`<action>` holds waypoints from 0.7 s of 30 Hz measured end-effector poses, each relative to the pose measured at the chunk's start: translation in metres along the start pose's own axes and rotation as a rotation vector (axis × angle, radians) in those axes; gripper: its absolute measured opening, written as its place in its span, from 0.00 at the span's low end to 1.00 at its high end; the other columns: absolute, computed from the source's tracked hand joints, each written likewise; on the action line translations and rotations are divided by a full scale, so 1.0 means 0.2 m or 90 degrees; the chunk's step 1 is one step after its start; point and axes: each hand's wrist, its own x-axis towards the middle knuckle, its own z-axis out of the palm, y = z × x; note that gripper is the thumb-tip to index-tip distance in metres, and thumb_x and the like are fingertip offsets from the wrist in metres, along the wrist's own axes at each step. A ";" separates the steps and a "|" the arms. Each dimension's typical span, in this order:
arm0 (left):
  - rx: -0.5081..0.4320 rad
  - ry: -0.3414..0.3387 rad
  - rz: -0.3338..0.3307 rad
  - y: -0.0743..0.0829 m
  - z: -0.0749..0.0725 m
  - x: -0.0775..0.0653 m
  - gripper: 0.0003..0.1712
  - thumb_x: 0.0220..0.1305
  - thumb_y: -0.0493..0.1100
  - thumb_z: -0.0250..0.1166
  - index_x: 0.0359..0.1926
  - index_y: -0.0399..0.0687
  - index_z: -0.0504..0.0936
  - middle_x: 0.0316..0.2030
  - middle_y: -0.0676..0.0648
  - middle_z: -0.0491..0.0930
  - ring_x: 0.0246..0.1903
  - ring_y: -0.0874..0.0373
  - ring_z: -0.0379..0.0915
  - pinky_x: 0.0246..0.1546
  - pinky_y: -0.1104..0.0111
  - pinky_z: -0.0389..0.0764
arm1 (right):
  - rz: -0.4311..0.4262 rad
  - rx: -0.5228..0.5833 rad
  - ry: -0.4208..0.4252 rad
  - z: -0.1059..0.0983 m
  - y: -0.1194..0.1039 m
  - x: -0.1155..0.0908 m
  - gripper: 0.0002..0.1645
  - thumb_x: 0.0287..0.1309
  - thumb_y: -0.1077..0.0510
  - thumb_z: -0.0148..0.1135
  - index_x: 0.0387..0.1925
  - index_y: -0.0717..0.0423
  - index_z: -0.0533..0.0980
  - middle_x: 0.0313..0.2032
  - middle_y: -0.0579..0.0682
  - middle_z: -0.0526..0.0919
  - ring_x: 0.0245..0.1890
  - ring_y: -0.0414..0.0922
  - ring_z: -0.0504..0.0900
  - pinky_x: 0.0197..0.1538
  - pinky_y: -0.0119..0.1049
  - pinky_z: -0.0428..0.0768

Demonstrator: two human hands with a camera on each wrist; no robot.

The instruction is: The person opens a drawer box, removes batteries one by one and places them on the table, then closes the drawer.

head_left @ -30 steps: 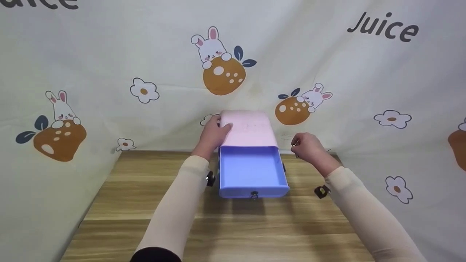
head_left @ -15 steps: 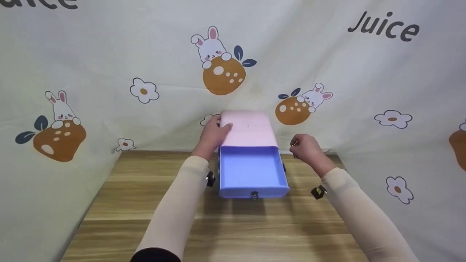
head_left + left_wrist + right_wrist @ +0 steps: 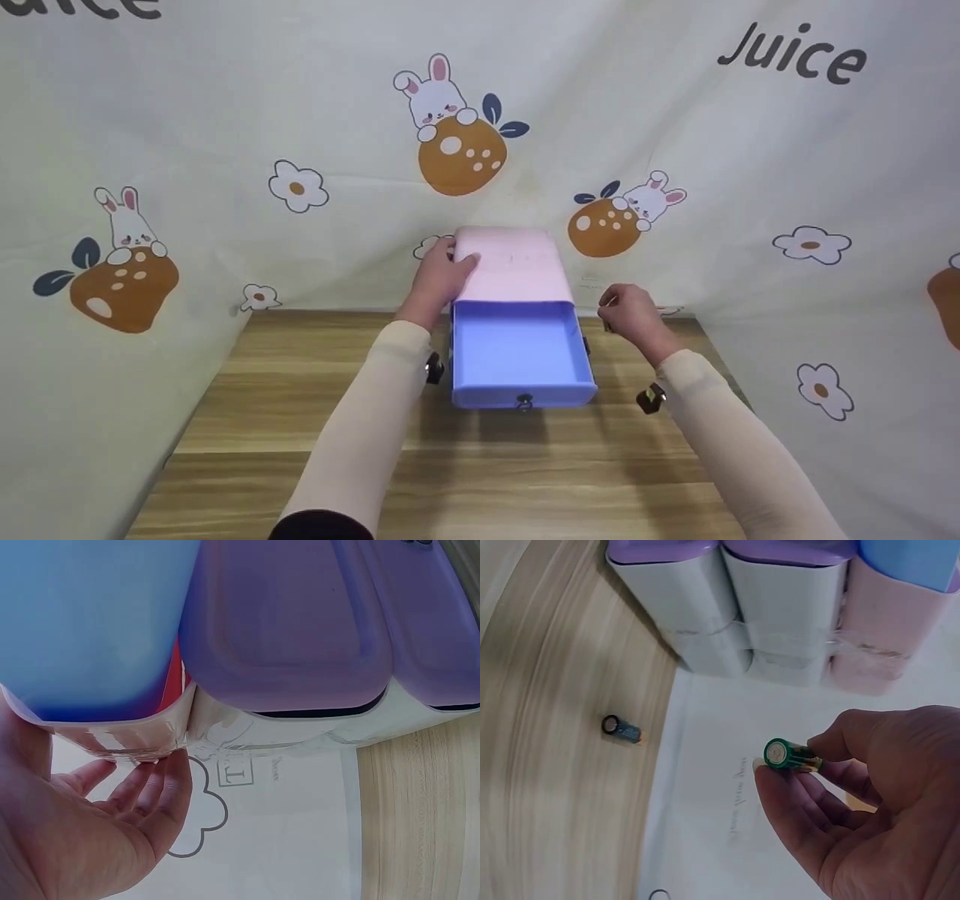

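A stacked drawer unit (image 3: 510, 262) has a pink top case with its blue drawer (image 3: 517, 352) pulled out; no contents show inside that drawer in the head view. My left hand (image 3: 439, 279) grips the pink case at its left side, thumb on top and fingers along the wall. To the right of the unit, my right hand (image 3: 634, 315) pinches a green battery (image 3: 791, 755) between thumb and fingers, apart from the drawers. Two purple drawers (image 3: 292, 622) sit pushed into white cases below the pink one.
A second, dark battery (image 3: 622, 728) lies on the wooden table (image 3: 300, 420), to the right of the unit. Close behind the unit hangs a printed cloth (image 3: 360, 112). Clear tape (image 3: 780, 637) runs across the cases' side. A ring pull (image 3: 524, 403) is on the blue drawer's front.
My right hand has sunk slightly with the battery in its fingers, and its forearm has shifted a little left. The left hand and the drawers have stayed in place.
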 end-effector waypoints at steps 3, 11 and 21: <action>-0.002 0.001 0.001 0.00 0.00 0.00 0.41 0.80 0.57 0.66 0.81 0.41 0.67 0.70 0.37 0.77 0.68 0.45 0.76 0.70 0.52 0.76 | 0.005 0.006 0.004 0.02 0.03 0.01 0.07 0.63 0.66 0.63 0.40 0.65 0.83 0.24 0.50 0.87 0.23 0.42 0.82 0.32 0.38 0.79; 0.003 -0.004 -0.005 0.00 0.00 0.00 0.42 0.80 0.58 0.66 0.83 0.43 0.65 0.72 0.37 0.76 0.69 0.45 0.75 0.71 0.51 0.76 | 0.039 0.009 -0.005 0.08 0.10 0.03 0.08 0.64 0.66 0.64 0.42 0.65 0.84 0.29 0.53 0.88 0.26 0.43 0.84 0.33 0.38 0.80; 0.002 0.003 -0.008 0.02 0.00 -0.02 0.41 0.80 0.57 0.66 0.82 0.42 0.66 0.71 0.37 0.77 0.68 0.44 0.75 0.71 0.51 0.76 | 0.056 -0.006 -0.018 0.17 0.16 0.06 0.10 0.66 0.65 0.63 0.45 0.66 0.85 0.31 0.54 0.88 0.31 0.48 0.85 0.40 0.46 0.84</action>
